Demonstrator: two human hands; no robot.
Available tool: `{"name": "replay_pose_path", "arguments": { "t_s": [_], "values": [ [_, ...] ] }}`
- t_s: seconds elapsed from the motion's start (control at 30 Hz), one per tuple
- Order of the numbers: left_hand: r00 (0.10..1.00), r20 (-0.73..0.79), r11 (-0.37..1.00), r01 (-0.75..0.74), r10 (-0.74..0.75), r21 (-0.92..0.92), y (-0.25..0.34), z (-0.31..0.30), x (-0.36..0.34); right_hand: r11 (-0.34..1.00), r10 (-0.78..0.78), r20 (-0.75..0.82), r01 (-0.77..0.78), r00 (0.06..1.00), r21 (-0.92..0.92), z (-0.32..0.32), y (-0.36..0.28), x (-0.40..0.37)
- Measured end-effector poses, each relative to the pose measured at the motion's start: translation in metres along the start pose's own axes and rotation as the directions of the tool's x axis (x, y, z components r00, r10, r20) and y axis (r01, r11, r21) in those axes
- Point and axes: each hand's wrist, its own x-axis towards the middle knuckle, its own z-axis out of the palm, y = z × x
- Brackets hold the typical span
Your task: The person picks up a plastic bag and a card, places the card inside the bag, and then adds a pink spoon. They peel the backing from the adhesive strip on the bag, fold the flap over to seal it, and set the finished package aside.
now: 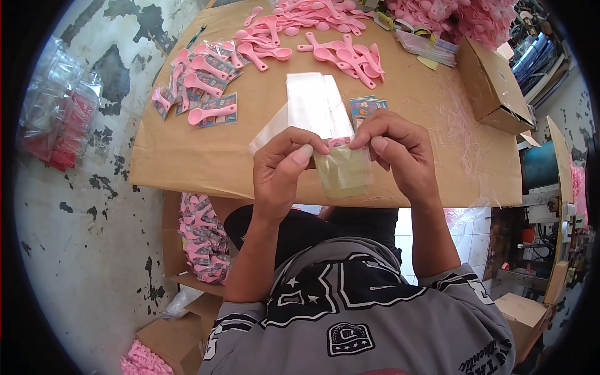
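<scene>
A small clear plastic bag (344,172) with a yellowish tint hangs between my hands at the table's front edge. My left hand (284,165) pinches its upper left corner between thumb and fingers. On the other side, my right hand (400,150) grips the upper right corner, fingers closed. A bit of pink print shows at the bag's top. Just behind lies a stack of clear bags (315,103), with a few printed cards (365,107) beside it. Farther left, pink spoons (212,114) rest on similar cards.
Loose pink spoons (350,56) lie across the back of the brown table (187,153). A cardboard box (494,87) stands at the right. Below the left side, another box holds packed spoons (203,240). Tape (382,22) sits at the back.
</scene>
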Motion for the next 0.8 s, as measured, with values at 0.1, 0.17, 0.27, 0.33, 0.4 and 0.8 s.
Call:
{"name": "replay_pose_path", "arguments": {
  "t_s": [0.1, 0.17, 0.27, 0.33, 0.4, 0.8],
  "values": [
    [1.000, 0.003, 0.996, 0.011, -0.011, 0.090, -0.004, -0.003, -0.001, 0.997, 0.013, -0.048, -0.016, 0.999, -0.074, 0.004, 0.008, -0.002],
    [1.000, -0.005, 0.986, 0.015, -0.015, 0.168, -0.006, -0.003, -0.001, 0.997, 0.044, -0.071, -0.048, 0.997, -0.059, 0.006, 0.010, -0.002],
    [0.999, -0.027, 0.983, 0.043, -0.039, 0.177, 0.001, 0.011, 0.002, 0.999, 0.045, -0.076, -0.046, 0.996, -0.012, 0.003, 0.010, -0.002],
    [0.998, -0.007, 0.987, 0.056, -0.056, 0.150, 0.004, 0.011, 0.002, 0.999, 0.039, -0.079, -0.039, 0.996, 0.011, 0.001, 0.008, -0.003],
    [0.995, 0.048, 0.986, 0.084, -0.092, 0.144, 0.006, 0.011, 0.002, 0.999, 0.042, -0.080, -0.041, 0.996, 0.018, 0.000, 0.006, -0.003],
    [0.992, 0.112, 0.949, -0.082, 0.050, 0.304, 0.038, 0.002, 0.008, 0.913, -0.062, -0.075, 0.026, 0.995, -0.407, -0.003, 0.014, -0.006]
  ]
}}
